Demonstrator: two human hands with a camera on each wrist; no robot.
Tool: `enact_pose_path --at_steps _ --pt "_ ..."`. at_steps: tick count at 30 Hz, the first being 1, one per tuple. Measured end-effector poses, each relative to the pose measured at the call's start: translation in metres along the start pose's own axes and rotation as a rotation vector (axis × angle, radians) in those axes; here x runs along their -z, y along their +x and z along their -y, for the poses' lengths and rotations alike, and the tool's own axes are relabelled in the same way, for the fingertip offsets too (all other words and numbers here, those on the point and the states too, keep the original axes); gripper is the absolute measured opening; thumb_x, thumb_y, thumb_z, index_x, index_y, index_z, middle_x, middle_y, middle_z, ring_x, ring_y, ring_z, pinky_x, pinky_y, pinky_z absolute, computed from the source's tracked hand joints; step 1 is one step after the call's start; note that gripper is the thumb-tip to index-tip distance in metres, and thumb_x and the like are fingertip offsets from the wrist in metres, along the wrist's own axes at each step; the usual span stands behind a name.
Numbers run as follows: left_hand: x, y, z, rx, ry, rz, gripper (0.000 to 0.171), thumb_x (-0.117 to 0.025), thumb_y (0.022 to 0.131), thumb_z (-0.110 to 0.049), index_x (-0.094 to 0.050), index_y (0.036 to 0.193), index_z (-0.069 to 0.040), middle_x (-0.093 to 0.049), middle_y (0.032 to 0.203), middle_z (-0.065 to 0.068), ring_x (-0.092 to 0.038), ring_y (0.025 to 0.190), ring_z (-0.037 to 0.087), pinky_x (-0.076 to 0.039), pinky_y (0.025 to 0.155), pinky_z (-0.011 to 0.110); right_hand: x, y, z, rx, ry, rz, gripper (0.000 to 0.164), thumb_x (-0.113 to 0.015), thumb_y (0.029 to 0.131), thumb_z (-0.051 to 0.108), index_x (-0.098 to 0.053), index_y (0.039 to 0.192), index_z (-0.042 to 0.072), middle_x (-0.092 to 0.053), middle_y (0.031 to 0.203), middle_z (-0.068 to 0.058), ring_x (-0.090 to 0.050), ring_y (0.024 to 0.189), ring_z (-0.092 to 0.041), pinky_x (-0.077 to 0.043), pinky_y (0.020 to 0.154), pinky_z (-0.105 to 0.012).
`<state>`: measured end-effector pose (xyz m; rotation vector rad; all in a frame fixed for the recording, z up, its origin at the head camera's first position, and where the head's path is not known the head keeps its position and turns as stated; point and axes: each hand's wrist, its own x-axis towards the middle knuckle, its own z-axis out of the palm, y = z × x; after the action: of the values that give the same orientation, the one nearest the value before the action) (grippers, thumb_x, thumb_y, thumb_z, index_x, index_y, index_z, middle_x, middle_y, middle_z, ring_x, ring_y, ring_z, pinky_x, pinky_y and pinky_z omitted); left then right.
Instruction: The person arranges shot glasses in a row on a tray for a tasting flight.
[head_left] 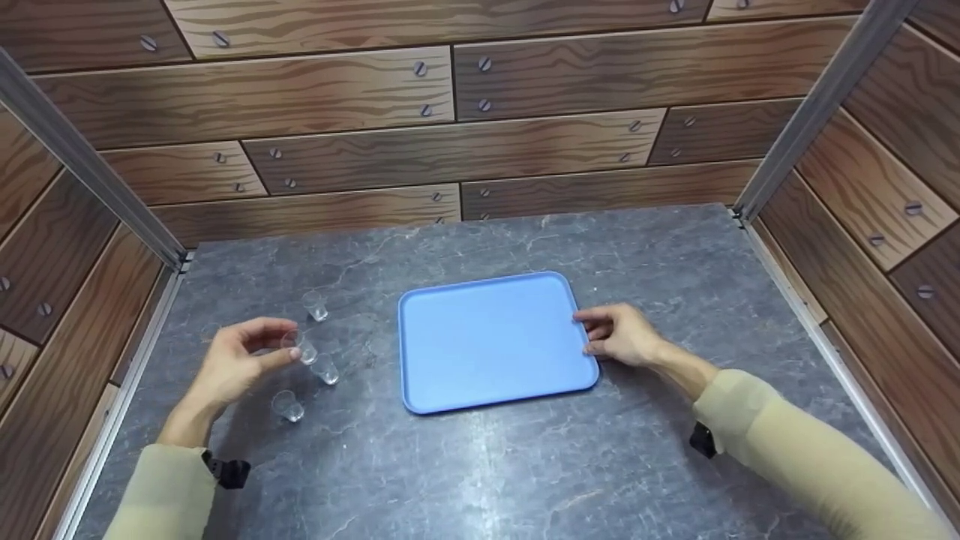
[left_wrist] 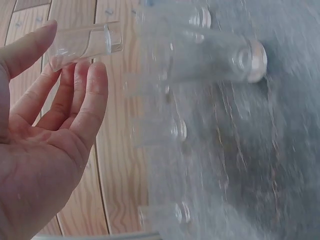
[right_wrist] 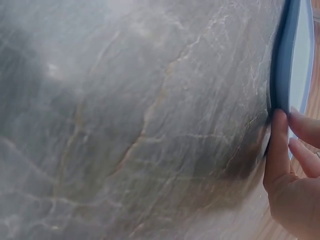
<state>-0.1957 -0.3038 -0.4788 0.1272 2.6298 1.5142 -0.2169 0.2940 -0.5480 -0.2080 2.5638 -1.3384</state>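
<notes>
My left hand (head_left: 238, 361) pinches a small clear shot glass (left_wrist: 85, 45) between thumb and fingertips, just above the table. Around it on the table stand more clear shot glasses: one behind (head_left: 317, 307), another just to the right (head_left: 326, 370), and a third nearer the front (head_left: 289, 406). In the left wrist view several of these glasses look blurred. At the middle of the table lies a blue rectangular tray (head_left: 495, 341) with a raised rim. My right hand (head_left: 628, 335) grips its right rim, thumb and fingers on either side of the edge in the right wrist view.
The grey marble-patterned tabletop (head_left: 525, 472) is bounded by wood-plank-patterned walls (head_left: 360, 97) at the back and both sides. Metal posts (head_left: 802, 112) stand at the back corners. Each wrist carries a black strap-on device (head_left: 231, 472).
</notes>
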Motion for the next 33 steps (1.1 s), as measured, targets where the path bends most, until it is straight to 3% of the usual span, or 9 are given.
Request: enact_pose_path --at_steps 8,17,26,33 --pt "-0.017 0.017 -0.018 -0.037 0.015 0.06 0.047 -0.089 0.093 -0.01 -0.075 0.137 0.002 -0.079 0.131 0.021 -0.071 0.103 0.003 -0.059 0.092 0.016 0.0 0.001 -0.004 0.005 0.003 0.008 0.059 -0.086 0.089 -0.007 -0.069 0.145 -0.009 -0.077 0.122 -0.03 -0.076 0.107 -0.028 -0.058 0.079 -0.012" --pt "-0.035 0.031 -0.038 -0.073 0.0 0.099 0.043 -0.09 0.093 -0.01 -0.077 0.132 0.003 -0.08 0.125 0.021 -0.072 0.101 0.008 -0.059 0.09 0.017 -0.002 0.001 -0.004 0.022 0.027 0.006 0.058 -0.085 0.088 -0.008 -0.068 0.144 -0.011 -0.076 0.121 -0.03 -0.073 0.099 -0.016 -0.057 0.079 -0.011" --pt "-0.056 0.048 -0.056 -0.111 0.01 0.116 0.042 -0.09 0.093 -0.012 -0.078 0.131 0.002 -0.08 0.127 0.023 -0.072 0.104 0.013 -0.059 0.09 0.017 -0.004 0.002 -0.006 0.041 0.013 -0.009 0.058 -0.085 0.088 -0.01 -0.069 0.143 -0.012 -0.078 0.117 -0.03 -0.075 0.101 -0.022 -0.057 0.08 -0.011" --pt "-0.071 0.058 -0.071 -0.134 0.03 0.132 0.038 -0.092 0.092 -0.014 -0.08 0.127 -0.003 -0.081 0.12 0.017 -0.072 0.102 0.014 -0.059 0.087 0.019 -0.004 0.001 -0.005 0.04 0.006 -0.001 0.058 -0.084 0.089 -0.009 -0.068 0.145 -0.011 -0.078 0.124 -0.031 -0.076 0.106 -0.028 -0.056 0.08 -0.011"
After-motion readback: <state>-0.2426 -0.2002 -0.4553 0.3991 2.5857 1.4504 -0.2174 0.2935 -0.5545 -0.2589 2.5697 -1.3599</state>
